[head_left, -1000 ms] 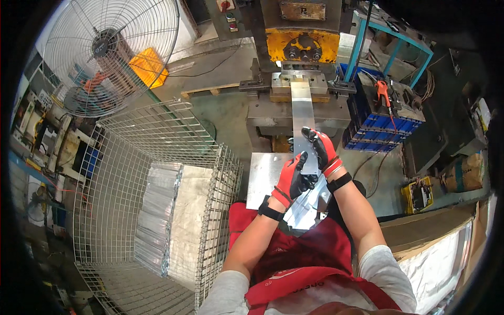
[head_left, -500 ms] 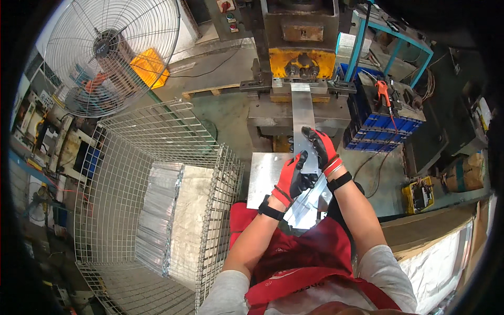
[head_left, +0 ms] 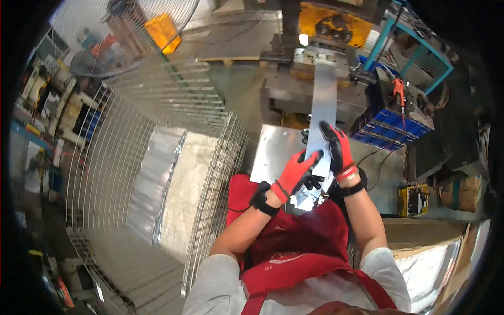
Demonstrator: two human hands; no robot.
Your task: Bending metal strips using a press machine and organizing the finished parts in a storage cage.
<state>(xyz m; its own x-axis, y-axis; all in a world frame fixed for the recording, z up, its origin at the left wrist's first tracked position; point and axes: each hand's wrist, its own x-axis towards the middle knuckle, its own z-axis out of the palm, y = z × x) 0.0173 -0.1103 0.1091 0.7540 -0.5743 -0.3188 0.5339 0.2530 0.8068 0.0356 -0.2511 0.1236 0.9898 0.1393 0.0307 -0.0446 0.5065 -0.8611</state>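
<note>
A long flat metal strip [head_left: 324,97] reaches from my lap toward the press, its far end at the die block [head_left: 314,55]. My left hand [head_left: 300,172], in a red and black glove, grips the strip's near end from the left, thumb on top. On the right edge my right hand [head_left: 338,149], gloved alike, is closed round the strip, slightly farther forward. Fingers of both hands are partly hidden beneath the metal. Shiny metal pieces [head_left: 310,199] lie just below the hands, above my red apron [head_left: 294,236].
A wire mesh cage [head_left: 212,194] holding stacked metal strips [head_left: 152,184] stands at my left, with a large fan [head_left: 126,31] behind it. A bare metal plate [head_left: 270,155] lies beside my left hand. Blue crates [head_left: 386,128] carry a red air gun [head_left: 399,94] at right.
The view has tilted down and swung left, so the press sits higher and farther right in the picture. Both hands still hold the strip, with the left thumb shifted toward its near end.
</note>
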